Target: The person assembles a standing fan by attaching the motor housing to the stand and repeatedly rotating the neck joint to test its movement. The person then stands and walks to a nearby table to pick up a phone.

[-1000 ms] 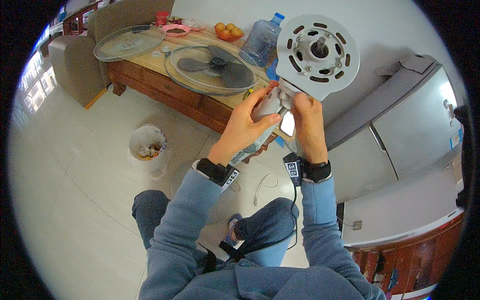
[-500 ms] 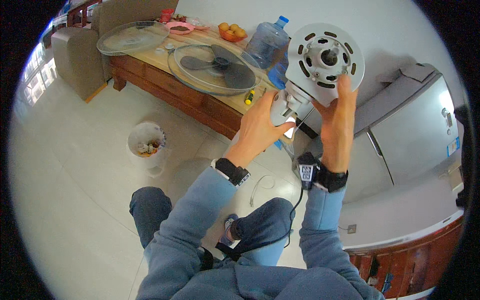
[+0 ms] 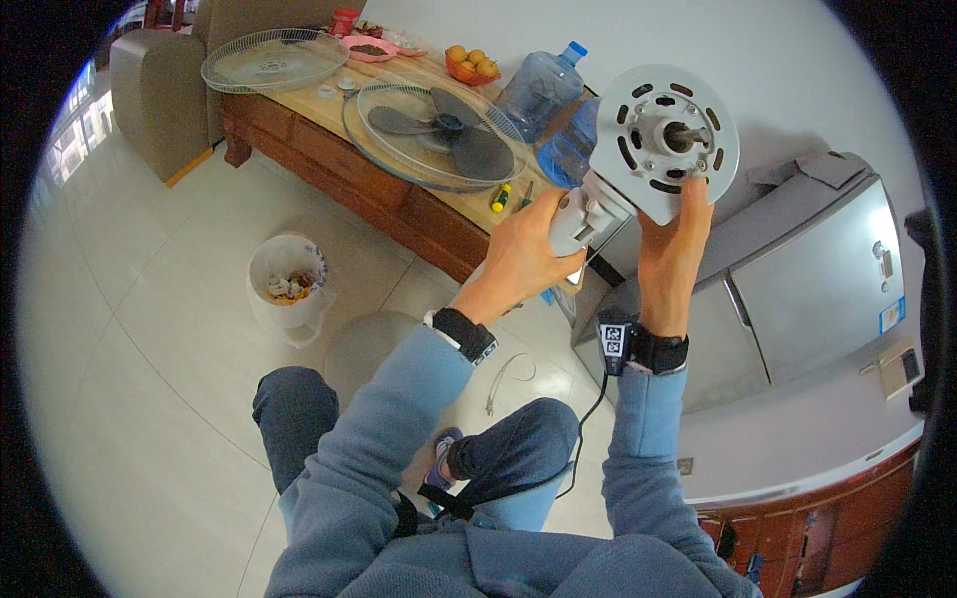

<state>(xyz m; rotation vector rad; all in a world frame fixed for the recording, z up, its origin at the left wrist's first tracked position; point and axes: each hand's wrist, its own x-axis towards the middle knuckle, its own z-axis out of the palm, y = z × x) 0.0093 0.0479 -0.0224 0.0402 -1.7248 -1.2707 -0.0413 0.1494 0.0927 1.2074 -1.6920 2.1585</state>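
- the person sits low, knees over the pale tiled floor [image 3: 150, 329], and holds a grey fan motor unit [image 3: 638, 159] up in front of them, well above their lap.
- the left hand [image 3: 523, 254] is wrapped around the unit's rear housing [image 3: 578, 214], its fingers [image 3: 543, 214] closed on the pale plastic body; the thumb lies along the near side.
- the right hand [image 3: 673, 249] reaches up from below, palm against the lower rim of the round slotted front plate [image 3: 666, 140], with fingers [image 3: 695, 194] pressed flat on the plate's face rather than curled; it steadies the plate and does not enclose it.
- the plate faces the viewer, its short metal shaft [image 3: 688, 133] sticking out from the hub, just above the right fingertips.
- both wrists wear dark bands; a thin black cable [image 3: 588, 419] hangs from the right one down to the lap.
- behind the unit a long wooden surface [image 3: 399, 189] carries a wire fan guard with dark blades [image 3: 439, 130] lying in it, a second empty guard [image 3: 274, 60] farther left, a bowl of oranges [image 3: 471, 65] and a yellow-handled screwdriver [image 3: 501, 196] near the edge.
- two blue water jugs [image 3: 543, 95] stand by the surface's far end, just beside the raised plate.
- a white waste bin [image 3: 289, 284] stands on the floor to the left.
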